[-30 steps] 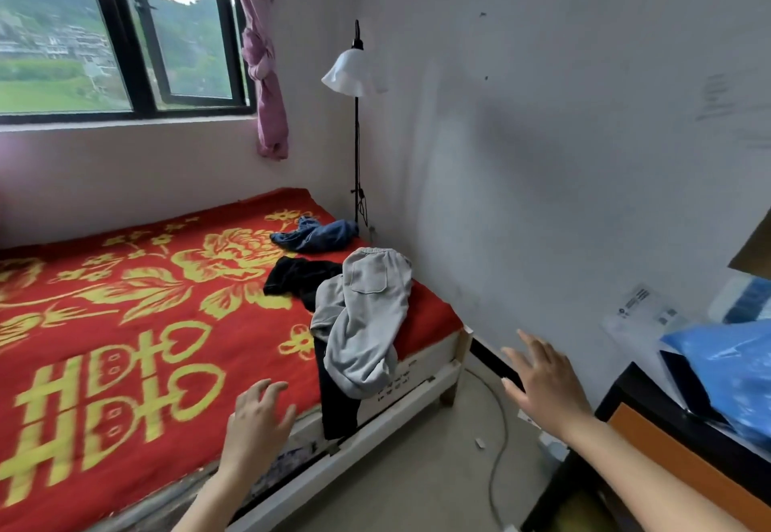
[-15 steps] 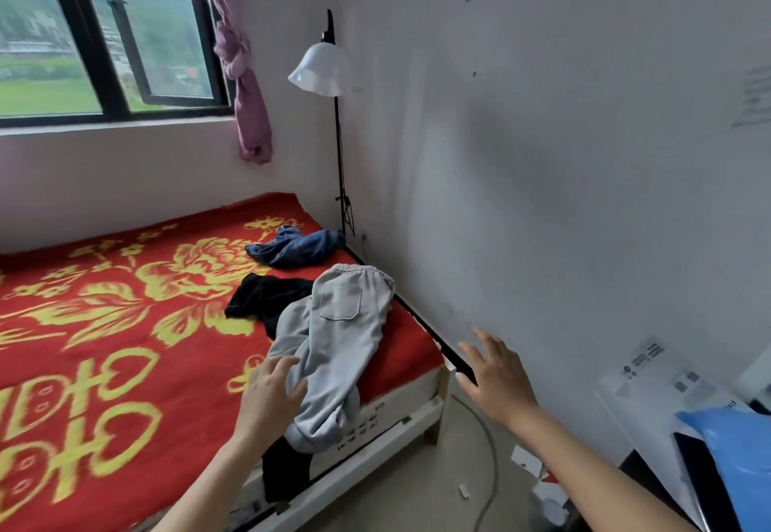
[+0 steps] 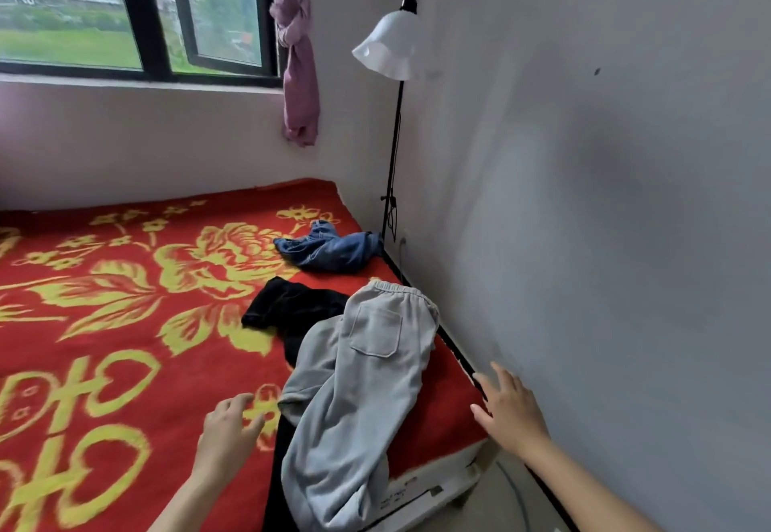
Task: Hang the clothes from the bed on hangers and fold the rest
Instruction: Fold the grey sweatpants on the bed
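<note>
Bedroom corner, bed (image 3: 125, 323) against 2 pale plaster walls. Its red blanket is woven, with yellow flowers and characters, and lies flat. Window (image 3: 142, 10) is at far left, with a knotted pink curtain (image 3: 298, 72) beside it. A black floor lamp (image 3: 390, 47) with a white flared shade stands in the far corner.

3 garments lie on the right part of the bed:
- grey sweatpants (image 3: 367, 385): thick soft fleece, elastic waistband, 1 patch pocket facing up
- black garment (image 3: 292, 310): crumpled, partly under the grey one, and 1 dark length hangs over the near edge
- blue denim piece (image 3: 333, 248): bunched, farthest, close to the lamp pole

Key relation: the sweatpants lie between the 2 hands. Their long axis runs far to near. The waistband is at the far end by the right wall, and the legs trail over the near edge of the bed. Left hand (image 3: 227, 427) is just beside the left fold of the fabric, fingers loosely bent, holding nothing. Whether it touches the blanket cannot be told. Right hand (image 3: 509, 414) is spread wide and empty. It is near the wall, with a strip of red blanket between it and the pants. Left hand is judged the nearer.

Judgement: task barely begun, since nothing is folded and no hanger is in view. The likely first pick is the grey pair. Limp fleece will sag, so a grip at the waistband would suit. Lifting it may drag the black piece along.
</note>
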Demonstrator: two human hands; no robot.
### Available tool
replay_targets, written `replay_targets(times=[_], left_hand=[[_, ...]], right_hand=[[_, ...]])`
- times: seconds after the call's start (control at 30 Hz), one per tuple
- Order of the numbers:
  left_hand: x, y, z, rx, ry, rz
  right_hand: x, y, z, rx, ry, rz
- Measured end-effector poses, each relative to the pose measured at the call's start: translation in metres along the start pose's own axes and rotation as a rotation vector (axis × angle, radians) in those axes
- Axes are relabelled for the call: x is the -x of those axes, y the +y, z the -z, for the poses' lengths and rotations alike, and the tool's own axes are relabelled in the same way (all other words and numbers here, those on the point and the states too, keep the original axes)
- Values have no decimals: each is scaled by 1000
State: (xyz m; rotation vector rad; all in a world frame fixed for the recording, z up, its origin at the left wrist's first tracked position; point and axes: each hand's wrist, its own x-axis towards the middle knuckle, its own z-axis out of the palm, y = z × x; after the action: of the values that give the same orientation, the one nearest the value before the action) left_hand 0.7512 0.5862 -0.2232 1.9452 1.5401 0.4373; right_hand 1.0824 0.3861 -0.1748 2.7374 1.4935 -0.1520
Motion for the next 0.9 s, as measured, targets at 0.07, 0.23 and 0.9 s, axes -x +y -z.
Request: replay_targets(times=[0.07,0.23,0.9], left_hand=[[-30,2,-4,-1,-17,8],[-83,6,-17,-26,-67,44],[-214,120,-125,-59,-65,302]], right_hand=[[-26,-2,-4,-86,-17,-86],[-64,-7,-33,-253,-119,-221],[-339,40,-105,-423,-399,-163]])
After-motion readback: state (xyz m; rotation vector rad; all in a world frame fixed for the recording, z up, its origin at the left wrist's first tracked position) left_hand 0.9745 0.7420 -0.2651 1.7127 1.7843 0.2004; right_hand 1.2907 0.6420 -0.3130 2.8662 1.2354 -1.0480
